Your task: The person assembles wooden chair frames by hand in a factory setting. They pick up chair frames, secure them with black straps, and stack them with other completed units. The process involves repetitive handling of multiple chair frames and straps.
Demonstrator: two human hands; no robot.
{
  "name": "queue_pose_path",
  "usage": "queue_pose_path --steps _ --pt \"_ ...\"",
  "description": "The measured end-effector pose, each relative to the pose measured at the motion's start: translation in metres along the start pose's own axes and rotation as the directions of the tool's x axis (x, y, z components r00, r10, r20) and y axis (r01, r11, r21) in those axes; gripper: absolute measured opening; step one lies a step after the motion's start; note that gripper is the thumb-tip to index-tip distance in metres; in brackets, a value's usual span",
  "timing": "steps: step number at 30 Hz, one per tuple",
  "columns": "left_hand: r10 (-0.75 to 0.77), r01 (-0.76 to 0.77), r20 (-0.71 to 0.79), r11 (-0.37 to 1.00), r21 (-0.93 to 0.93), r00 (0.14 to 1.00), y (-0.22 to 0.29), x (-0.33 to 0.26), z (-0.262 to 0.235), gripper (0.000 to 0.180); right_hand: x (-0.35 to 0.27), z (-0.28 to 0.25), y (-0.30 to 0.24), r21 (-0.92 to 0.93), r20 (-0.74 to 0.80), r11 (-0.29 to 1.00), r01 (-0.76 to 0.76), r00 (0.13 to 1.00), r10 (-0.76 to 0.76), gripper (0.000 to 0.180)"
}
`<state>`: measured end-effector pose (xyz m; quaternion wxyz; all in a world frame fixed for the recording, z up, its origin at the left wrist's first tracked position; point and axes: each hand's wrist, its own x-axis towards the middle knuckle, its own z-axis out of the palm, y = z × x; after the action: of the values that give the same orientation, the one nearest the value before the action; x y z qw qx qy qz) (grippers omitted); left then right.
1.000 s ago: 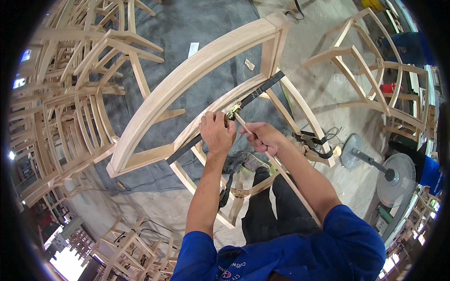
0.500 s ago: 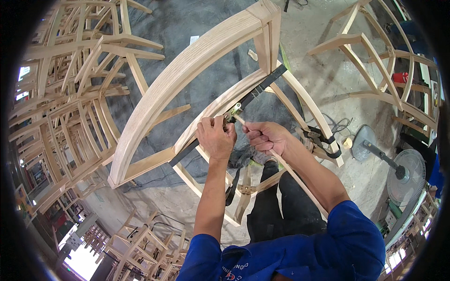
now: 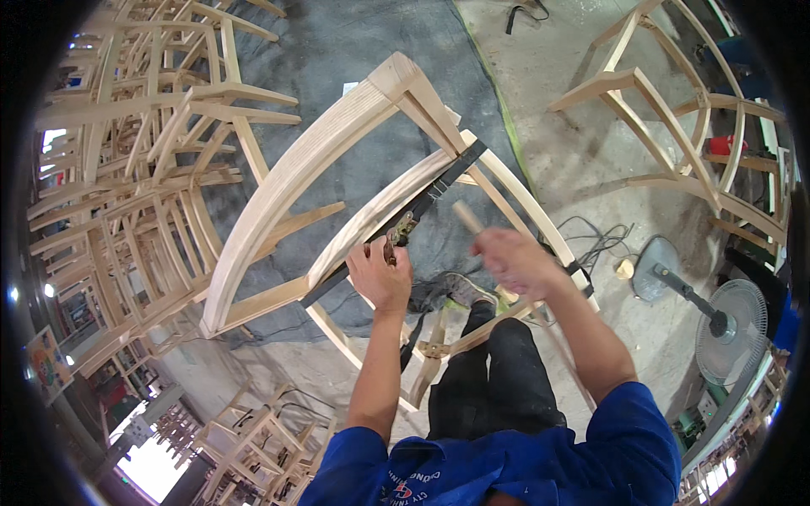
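Observation:
A bare wooden chair frame (image 3: 287,181) stands tilted in front of me, bound by a black ratchet strap (image 3: 439,190). My left hand (image 3: 380,274) grips the frame's curved rail right at the strap's metal ratchet buckle (image 3: 399,232). My right hand (image 3: 510,261), blurred by motion, is closed on a wooden handle (image 3: 467,216) that sticks up toward the strap; the tool's other end is hidden by the hand. My legs in black trousers stand inside the frame's lower rungs.
Stacks of unfinished chair frames (image 3: 126,169) fill the left side and the lower left. More frames (image 3: 675,118) stand at the upper right. A pedestal fan (image 3: 717,316) with a cable lies on the concrete at the right. A grey mat (image 3: 354,51) covers the floor ahead.
My right hand has lifted away from the buckle and swung to the right with the wooden handle. The left hand has stayed on the rail by the ratchet.

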<state>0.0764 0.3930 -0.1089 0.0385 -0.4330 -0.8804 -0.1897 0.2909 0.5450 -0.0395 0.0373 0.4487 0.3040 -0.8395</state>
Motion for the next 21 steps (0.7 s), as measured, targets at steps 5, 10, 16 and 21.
queue_pose_path --steps 5,10,16,21 --pt "-0.321 0.323 0.035 0.936 -0.143 0.946 0.018 -0.016 0.011 0.035 0.063 0.044 0.046 0.229 0.152 0.961 -0.153 0.981 0.120 0.022" --pt "-0.298 0.313 0.095 0.907 -0.283 0.950 0.004 -0.017 0.020 0.024 0.080 0.056 0.058 0.267 0.230 0.940 -0.210 0.962 0.150 0.021" --pt "-0.147 0.188 0.138 0.911 -0.368 0.980 -0.013 -0.004 0.019 0.017 0.101 0.050 0.061 0.585 0.475 0.682 -0.439 0.867 0.151 0.021" --pt "-0.157 0.211 0.152 0.851 -0.480 0.976 -0.017 -0.017 0.013 0.017 0.089 0.045 0.066 0.622 0.491 0.640 -0.451 0.862 0.130 0.021"
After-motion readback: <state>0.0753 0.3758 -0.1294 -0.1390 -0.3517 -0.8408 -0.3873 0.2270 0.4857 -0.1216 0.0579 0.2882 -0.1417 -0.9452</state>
